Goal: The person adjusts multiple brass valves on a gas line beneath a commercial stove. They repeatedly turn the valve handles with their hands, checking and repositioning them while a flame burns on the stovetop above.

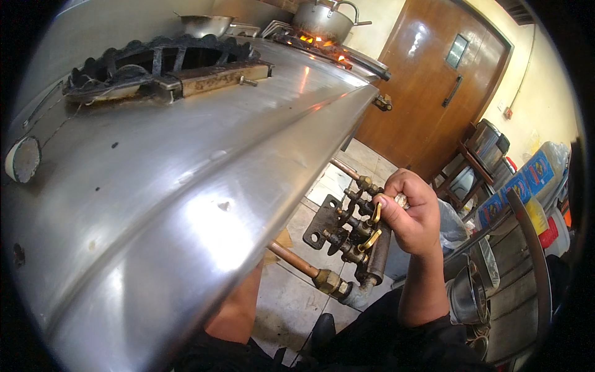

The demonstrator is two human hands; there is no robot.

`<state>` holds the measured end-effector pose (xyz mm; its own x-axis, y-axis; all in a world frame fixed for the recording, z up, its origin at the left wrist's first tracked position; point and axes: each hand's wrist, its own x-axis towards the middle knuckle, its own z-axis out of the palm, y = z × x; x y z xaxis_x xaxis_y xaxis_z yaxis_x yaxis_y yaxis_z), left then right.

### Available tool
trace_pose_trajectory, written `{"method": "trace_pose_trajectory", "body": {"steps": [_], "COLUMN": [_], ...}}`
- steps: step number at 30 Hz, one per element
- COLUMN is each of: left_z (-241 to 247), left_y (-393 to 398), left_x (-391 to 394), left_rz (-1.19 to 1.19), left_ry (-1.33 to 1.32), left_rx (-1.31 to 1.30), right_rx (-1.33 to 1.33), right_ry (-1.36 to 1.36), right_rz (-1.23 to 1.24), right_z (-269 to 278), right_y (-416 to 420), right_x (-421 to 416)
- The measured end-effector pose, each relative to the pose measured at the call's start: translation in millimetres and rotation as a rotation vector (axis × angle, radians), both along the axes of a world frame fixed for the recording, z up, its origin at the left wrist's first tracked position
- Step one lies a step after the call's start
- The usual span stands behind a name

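My right hand (414, 211) is curled into a fist at the upper end of a gas valve manifold (380, 253). A small crumpled lump (401, 201), pale and shiny, shows between its fingers; what it is made of I cannot tell. The thumb tip is at a brass valve lever (377, 213), and a second brass lever (370, 240) sits just below. A copper pipe (294, 258) joins the manifold through a brass fitting (329, 281). Only my left forearm (239, 302) shows; the hand is hidden beneath the steel stove top's edge.
The stainless steel stove top (153, 186) fills the left, with a burner ring (160, 65) on it. A pot (320, 21) stands over open flames (320, 41) at the far end. A wooden door (432, 83) is beyond. Shelving (509, 274) with pans (467, 295) stands at right.
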<state>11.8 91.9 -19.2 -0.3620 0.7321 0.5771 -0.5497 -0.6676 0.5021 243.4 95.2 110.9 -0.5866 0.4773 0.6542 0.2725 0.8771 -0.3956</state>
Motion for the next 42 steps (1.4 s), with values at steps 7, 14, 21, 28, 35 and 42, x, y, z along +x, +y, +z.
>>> {"method": "trace_pose_trajectory", "body": {"steps": [7, 14, 21, 28, 35, 42], "left_z": [-1, 5, 14, 31, 36, 34], "left_y": [3, -2, -9, -25, -24, -23], "left_x": [-1, 4, 7, 14, 27, 29], "left_rz": [0.047, 0.037, 0.091, -0.126, -0.127, -0.027], "left_ry": [0.013, 0.0, 0.032, 0.014, -0.072, 0.133], "left_rx": [0.088, 0.016, -0.09, -0.034, -0.056, -0.201], "right_rx": [-0.005, -0.002, 0.004, 0.001, -0.008, -0.015], "right_ry": [0.011, 0.006, 0.008, -0.003, 0.005, 0.0], "right_rz": [0.027, 0.003, 0.025, 0.013, 0.026, 0.016], "right_z": [0, -1, 1, 1, 1, 1], "right_y": [0, 0, 0, 1, 1, 1], "right_x": [-1, -1, -3, -2, -2, -1]}}
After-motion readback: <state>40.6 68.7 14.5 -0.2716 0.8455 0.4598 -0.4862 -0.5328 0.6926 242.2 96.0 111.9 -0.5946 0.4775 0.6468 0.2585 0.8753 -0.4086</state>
